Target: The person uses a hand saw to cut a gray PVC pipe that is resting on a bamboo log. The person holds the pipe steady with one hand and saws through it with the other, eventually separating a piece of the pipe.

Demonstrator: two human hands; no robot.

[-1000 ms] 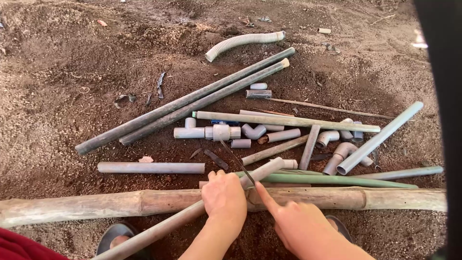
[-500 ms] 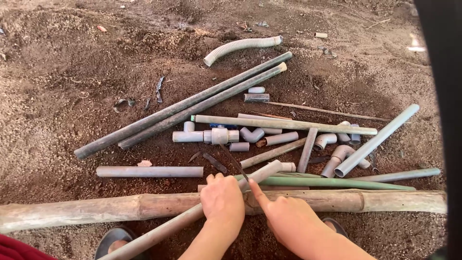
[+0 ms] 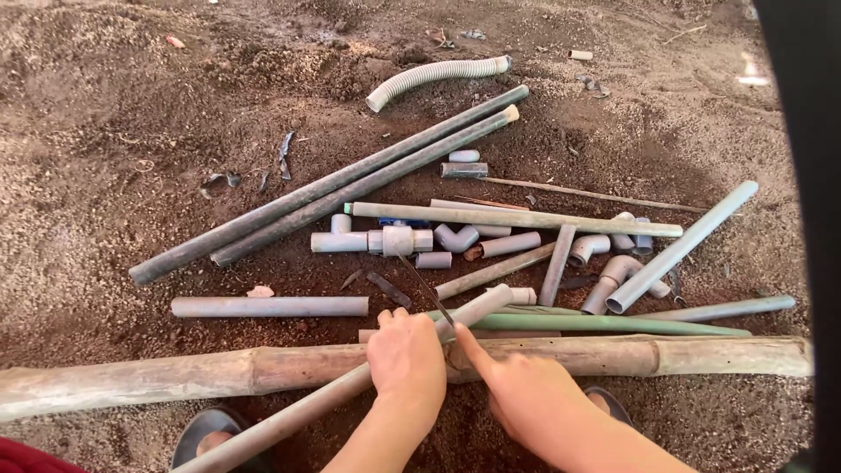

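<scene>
Head view: the left hand (image 3: 406,357) is clamped around a long grey plastic pipe (image 3: 350,388) lying slantwise across a thick bamboo pole (image 3: 175,375) on the dirt. The right hand (image 3: 523,390) grips a thin hacksaw blade (image 3: 427,290) against that pipe. Loose grey pipe fittings (image 3: 455,236) lie beyond.

grey pipes (image 3: 328,188), green pipe (image 3: 604,323), tan bamboo pole (image 3: 175,377), brown soil (image 3: 131,105)

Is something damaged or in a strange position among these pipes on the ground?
Nothing looks broken. The pipes and elbow fittings lie scattered loosely on bare soil; the left hand holds one pipe slanted across the bamboo pole.
</scene>
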